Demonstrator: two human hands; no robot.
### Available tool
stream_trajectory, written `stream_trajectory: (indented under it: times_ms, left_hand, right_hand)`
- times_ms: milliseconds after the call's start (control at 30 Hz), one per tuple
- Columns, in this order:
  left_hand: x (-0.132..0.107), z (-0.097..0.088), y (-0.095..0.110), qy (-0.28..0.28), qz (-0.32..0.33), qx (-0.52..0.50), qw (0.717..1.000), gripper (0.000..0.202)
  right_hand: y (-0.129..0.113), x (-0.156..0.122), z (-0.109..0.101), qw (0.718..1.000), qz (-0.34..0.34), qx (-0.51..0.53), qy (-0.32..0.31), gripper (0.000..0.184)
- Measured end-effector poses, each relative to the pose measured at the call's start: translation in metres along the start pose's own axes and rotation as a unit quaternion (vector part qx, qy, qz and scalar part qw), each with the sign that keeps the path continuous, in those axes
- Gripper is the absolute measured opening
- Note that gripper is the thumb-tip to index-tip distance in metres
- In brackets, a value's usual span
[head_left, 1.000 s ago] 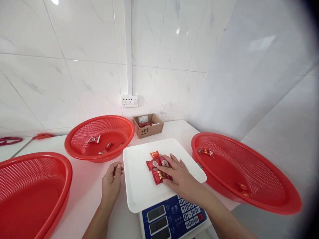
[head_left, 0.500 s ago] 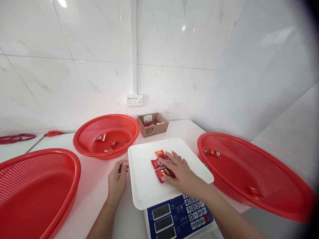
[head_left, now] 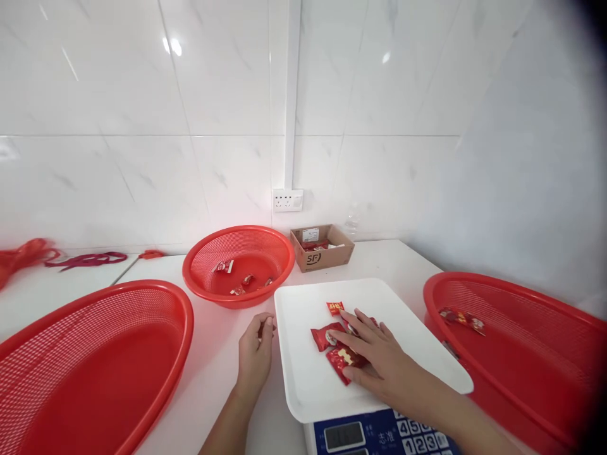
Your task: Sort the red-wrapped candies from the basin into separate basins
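Lying partly beneath spread fingers of the right hand (head_left: 386, 363), lower centre of frame: red packets (head_left: 339, 360) on a white tray (head_left: 303, 379); left hand (head_left: 256, 351), fingers curled, just beside the tray's left edge, whether holding anything cannot be told.

There are three baskets (head_left: 95, 392) (head_left: 258, 260) (head_left: 540, 366), two hands (head_left: 255, 354) (head_left: 382, 363), one box (head_left: 327, 259) and one scale (head_left: 377, 426) bearing at least four packets (head_left: 339, 362).

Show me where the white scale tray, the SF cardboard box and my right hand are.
White scale tray (head_left: 303, 376): head view, bare surface near its left edge.
SF cardboard box (head_left: 330, 257): head view, front wall beside the logo.
Right hand (head_left: 383, 355): head view, back of the hand.
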State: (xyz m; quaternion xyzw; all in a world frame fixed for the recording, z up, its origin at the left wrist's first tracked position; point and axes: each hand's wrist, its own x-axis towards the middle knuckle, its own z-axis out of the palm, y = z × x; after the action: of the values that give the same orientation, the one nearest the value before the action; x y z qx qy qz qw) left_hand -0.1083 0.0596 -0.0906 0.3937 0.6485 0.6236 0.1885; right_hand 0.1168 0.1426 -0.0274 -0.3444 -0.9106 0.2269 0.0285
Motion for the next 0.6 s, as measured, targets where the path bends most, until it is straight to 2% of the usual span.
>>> stream_trajectory:
  times_ms: [200,367,500,600]
  left_hand:
    - [-0.001,0.000,-0.001,-0.009,0.005,-0.015,1.000,0.025]
    - [-0.001,0.000,0.000,-0.011,-0.003,-0.011,1.000,0.025]
    - [-0.002,0.000,0.002,-0.012,-0.002,-0.014,1.000,0.026]
    - [-0.002,0.000,0.002,-0.012,-0.003,-0.017,1.000,0.027]
  right_hand:
    - [0.017,-0.002,0.003,1.000,-0.004,-0.025,0.013,0.050]
    - [0.026,0.003,0.003,0.998,-0.003,-0.012,0.054,0.050]
    - [0.023,0.015,0.000,0.997,0.007,0.013,0.076,0.055]
    - [0.016,0.025,-0.005,0.998,0.018,-0.013,0.058,0.064]
